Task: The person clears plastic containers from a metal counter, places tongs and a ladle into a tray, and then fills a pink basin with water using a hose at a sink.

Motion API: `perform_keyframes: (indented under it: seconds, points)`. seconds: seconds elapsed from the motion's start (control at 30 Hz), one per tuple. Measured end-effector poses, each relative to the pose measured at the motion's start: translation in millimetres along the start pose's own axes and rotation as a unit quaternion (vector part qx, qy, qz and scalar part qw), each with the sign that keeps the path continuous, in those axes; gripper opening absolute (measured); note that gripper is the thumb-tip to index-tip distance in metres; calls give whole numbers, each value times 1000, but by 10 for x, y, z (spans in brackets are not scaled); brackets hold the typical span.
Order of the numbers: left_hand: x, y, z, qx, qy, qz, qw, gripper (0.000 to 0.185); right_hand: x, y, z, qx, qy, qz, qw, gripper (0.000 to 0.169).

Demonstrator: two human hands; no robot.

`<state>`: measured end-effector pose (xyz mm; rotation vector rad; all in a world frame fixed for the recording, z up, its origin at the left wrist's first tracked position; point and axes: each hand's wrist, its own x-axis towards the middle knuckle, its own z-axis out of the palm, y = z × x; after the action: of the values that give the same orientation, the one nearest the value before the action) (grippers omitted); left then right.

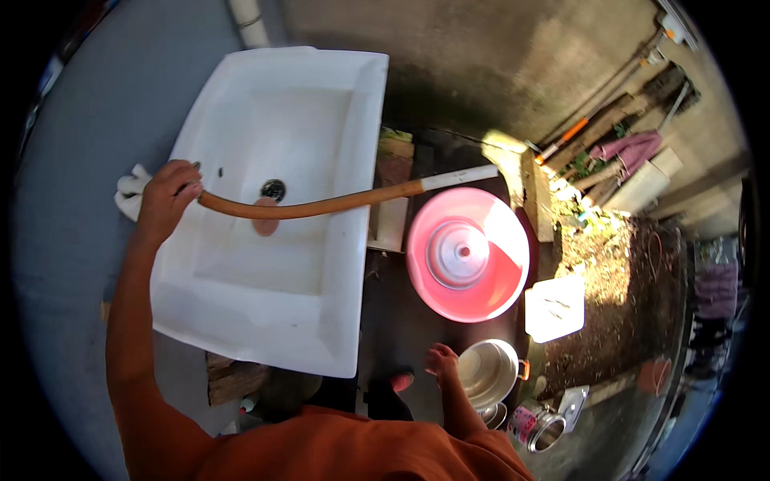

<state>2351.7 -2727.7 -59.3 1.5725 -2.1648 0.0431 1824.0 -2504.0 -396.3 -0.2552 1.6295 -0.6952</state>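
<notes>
My left hand (163, 201) has its fingers and thumb closed at the wall end of an orange-brown hose (313, 208), apparently on a tap that they mostly hide. The hose crosses a white ceramic sink (271, 324) and ends in a white pipe piece (460, 178) past the sink's right rim, above a pink basin (421, 282). Inside the basin lies a round metal lid (448, 252) with a central knob. My right hand (442, 362) hangs beside a large metal pot (484, 376), blurred, its fingers apart and holding nothing.
A round tan piece (265, 225) lies by the sink's drain (273, 190). White cloth (127, 193) hangs behind my left hand. Right of the basin sits a white square container (556, 300). A metal canister (544, 431) stands near the pot. Long-handled tools (574, 129) lean on the wall.
</notes>
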Motion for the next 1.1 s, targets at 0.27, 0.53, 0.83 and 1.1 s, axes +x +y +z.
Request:
perform_keyframes:
  seconds: [0.27,0.53,0.83,1.1]
  points:
    - [292,-4,298,173,2,-60,983,35,37,-342,372,-18,7,-36,999,35]
    - [297,-240,384,236,-33,-118,964,44,-224,268,-82,-17,99,-9,995,34]
    - [275,-300,421,253,-10,-115,960,50,-552,774,-397,58,160,-2,985,32]
    - [279,-90,386,253,-19,-132,958,42,-814,764,-506,49,125,-37,990,32]
